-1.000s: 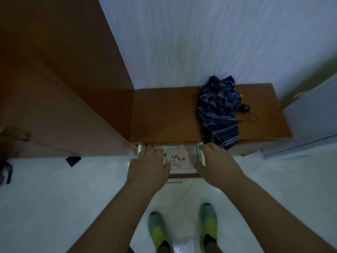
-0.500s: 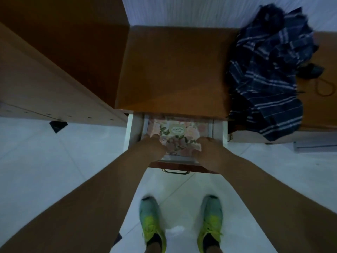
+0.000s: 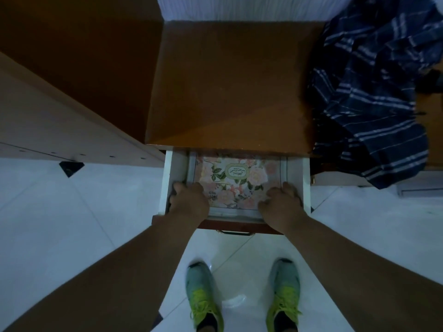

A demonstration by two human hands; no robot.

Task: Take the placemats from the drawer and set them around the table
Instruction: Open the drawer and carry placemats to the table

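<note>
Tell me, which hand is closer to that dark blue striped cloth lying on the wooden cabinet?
Right. The right hand is in the drawer's right side, below-left of the striped cloth; the left hand is at the drawer's left side, farther off.

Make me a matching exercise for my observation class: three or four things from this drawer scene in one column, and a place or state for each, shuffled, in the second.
Things:
1. floral placemat
2. plaid cloth
3. left hand
4. shoes

Places or states:
A. on the white floor tiles
B. heaped on the wooden cabinet top, hanging over its front edge
C. lying flat in the open drawer
D. at the placemat's left edge, inside the drawer

Pairs: 1-C, 2-B, 3-D, 4-A
</note>
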